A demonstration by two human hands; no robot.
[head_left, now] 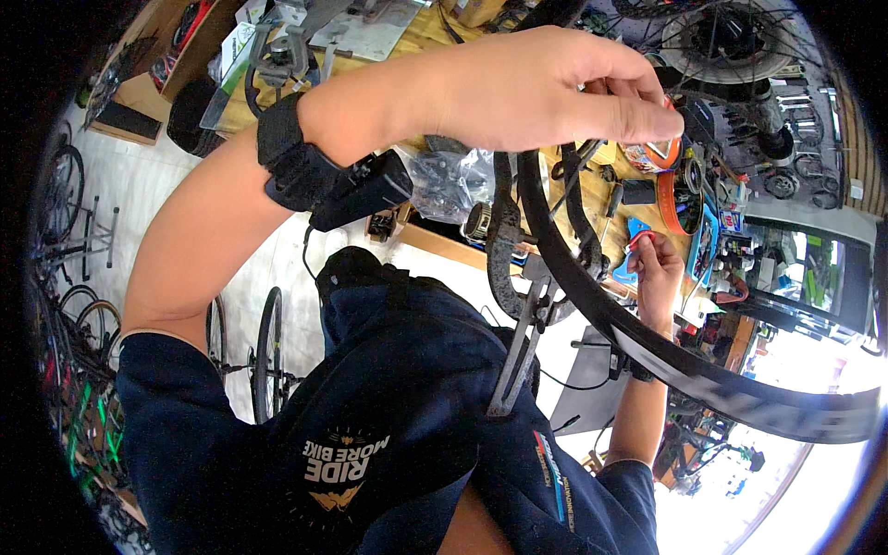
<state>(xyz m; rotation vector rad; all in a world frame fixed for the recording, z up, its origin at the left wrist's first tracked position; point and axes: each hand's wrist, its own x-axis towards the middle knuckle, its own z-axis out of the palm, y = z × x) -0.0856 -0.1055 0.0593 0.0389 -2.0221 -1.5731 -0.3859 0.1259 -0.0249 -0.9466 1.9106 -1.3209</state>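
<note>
Left hand was at the upper middle-right of the frame, forearm coming in from the left side; fingers half curled, thumb drawn in close to them. Fingertips overlapped an orange round item; couldn't tell whether they gripped it or just sat in front. Black device was strapped to that wrist.

Right hand, right of center, was nearly closed, thumb and fingers pinching a small red piece beside a blue item on the wooden bench.

Black wheel rim curved from the upper middle down to the right edge, passing below the left hand and crossing in front of the right forearm. Metal stand stood near the rim, center-right. Clear plastic bag lay upper center, left of the rim. Bike wheel stood at lower left; tools hung upper right.
</note>
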